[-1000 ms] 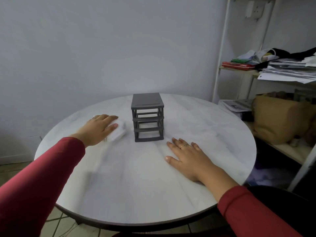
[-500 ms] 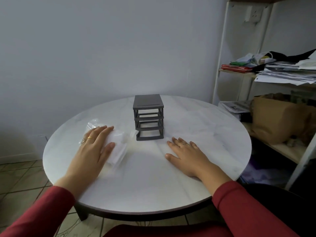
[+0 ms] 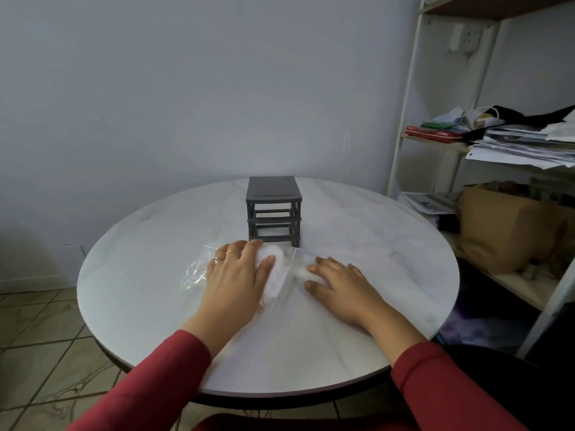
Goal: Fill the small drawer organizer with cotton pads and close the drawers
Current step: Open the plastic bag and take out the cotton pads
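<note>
A small dark grey plastic drawer organizer [image 3: 273, 209] stands near the middle of a round white table [image 3: 149, 250] with a stone-like top. Right in front of it lies a clear, crinkly plastic bag of white cotton pads [image 3: 275, 276]. The bag almost touches the foot of the organizer. The left hand [image 3: 236, 275] lies flat on top of the bag, with its fingers spread and its thumb on the white pads. It presses down and does not pinch. The right hand [image 3: 342, 284] lies flat on the table too, fingers out straight, and its fingertips touch the loose edge of the bag. No pads are in the organizer yet, so I think the job has only just begun. The slots in the organizer look see-through, and I cannot tell if the drawers are in them. A few things could go wrong from here. The bag is thin and slippery, so if the hands pull it open too hard, pads could pop out and roll off the table. The organizer looks light, so a quick tug on a drawer could slide it or tip it over. If too many pads go into one drawer, it may stick and not shut all the way.
</note>
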